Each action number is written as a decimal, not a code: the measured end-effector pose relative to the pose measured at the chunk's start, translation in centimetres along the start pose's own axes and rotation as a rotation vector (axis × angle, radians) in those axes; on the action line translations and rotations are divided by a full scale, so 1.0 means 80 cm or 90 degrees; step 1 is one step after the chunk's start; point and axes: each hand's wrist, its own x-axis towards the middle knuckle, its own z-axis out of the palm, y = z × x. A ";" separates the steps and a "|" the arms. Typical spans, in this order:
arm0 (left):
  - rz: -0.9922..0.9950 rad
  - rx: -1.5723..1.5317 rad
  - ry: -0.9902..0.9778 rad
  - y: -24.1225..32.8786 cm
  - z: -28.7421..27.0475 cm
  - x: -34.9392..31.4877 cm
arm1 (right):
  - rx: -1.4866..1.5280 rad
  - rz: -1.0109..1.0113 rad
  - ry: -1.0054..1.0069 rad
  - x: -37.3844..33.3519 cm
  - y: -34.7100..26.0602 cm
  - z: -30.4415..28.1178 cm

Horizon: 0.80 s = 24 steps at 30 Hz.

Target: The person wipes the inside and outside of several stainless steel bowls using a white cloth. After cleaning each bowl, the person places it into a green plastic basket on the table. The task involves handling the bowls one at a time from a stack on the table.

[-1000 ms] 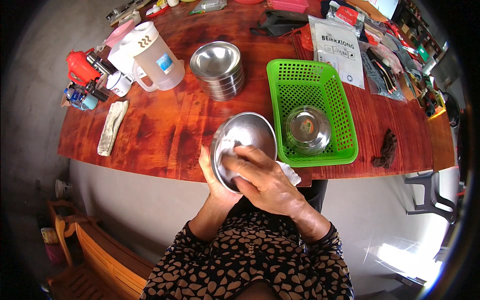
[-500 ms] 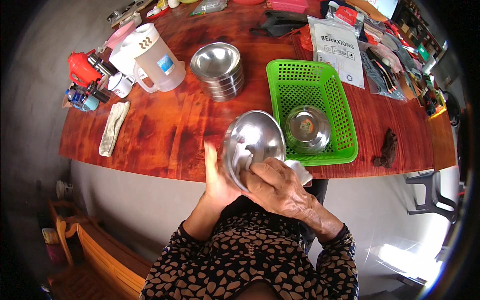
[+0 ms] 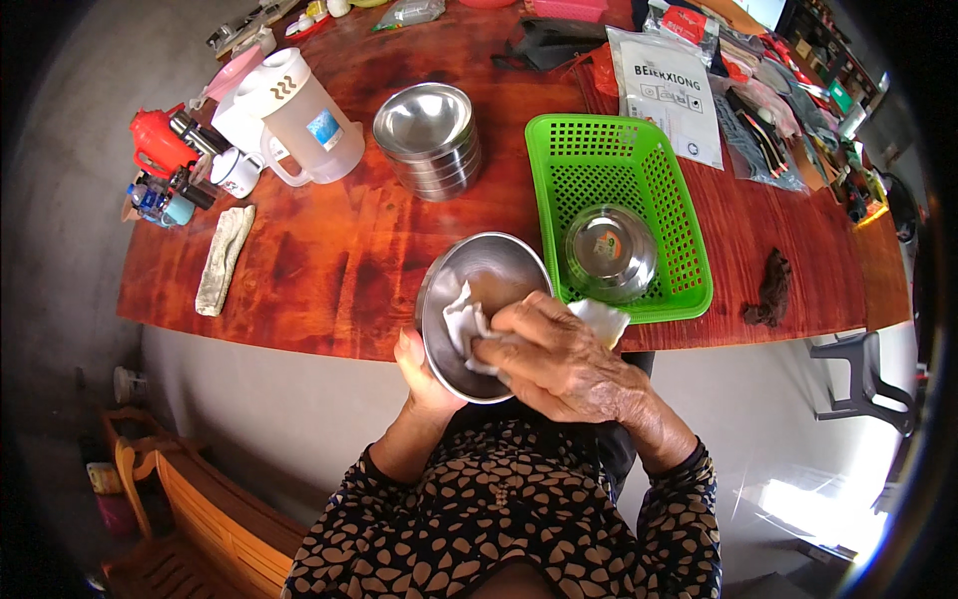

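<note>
In the head view, the left hand [image 3: 429,386] holds a steel bowl [image 3: 497,262] from its left and lower side, thumb against the outer wall, the fingers mostly hidden behind it. The bowl is tilted with its mouth turned up toward the camera, and in the view it overlaps the near edge of the table [image 3: 319,250]. The right hand [image 3: 571,364] reaches over the bowl's right rim, its grip bunched around a white cloth [image 3: 465,325]; one part of the cloth lies inside the bowl, and another end sticks out beyond the knuckles, near the basket. Behind the bowl stands a stack of steel bowls [image 3: 431,172]. To the right is a green basket [image 3: 639,315] with perforated walls, and in it, toward the near end, sits a shiny round bowl [image 3: 611,240]. On the table's left side are a translucent jug [image 3: 317,150] with a white lid, a white mug [image 3: 238,174], a red thermos [image 3: 160,140] and, nearer, a folded pale cloth [image 3: 226,260]. A crumpled brown rag [image 3: 768,288] lies right of the basket, while a white plastic package [image 3: 667,110] rests beyond it.
</note>
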 end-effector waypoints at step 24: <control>-0.032 -0.021 -0.030 -0.002 0.009 0.001 | -0.237 0.050 0.300 0.052 0.005 0.024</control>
